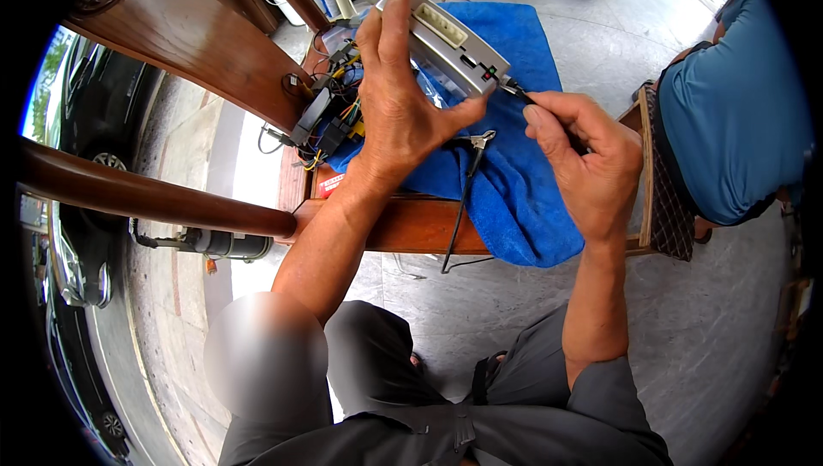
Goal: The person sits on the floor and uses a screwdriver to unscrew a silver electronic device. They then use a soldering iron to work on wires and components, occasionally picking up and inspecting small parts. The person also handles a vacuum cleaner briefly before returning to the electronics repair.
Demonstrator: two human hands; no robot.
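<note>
My left hand (399,106) grips a silver metal electronics box (454,50), fingers along its far side and thumb under its near corner. A pale multi-pin socket and small black ports show on the box's upward side. Between the thumb and fingers of my right hand (591,153) is a slim black piece with a metal end (516,90). That end meets the box's right corner; whether it is inserted I cannot tell. Below the box, a black lead with a metal clip (480,140) lies over a blue towel (531,209).
The towel covers part of a wooden bench (411,224). Bundled wires and connectors (330,119) lie left of my hand. A wooden rail (154,192) crosses at left, beyond it a parked car (86,209). A person in a blue shirt (729,123) sits close at right.
</note>
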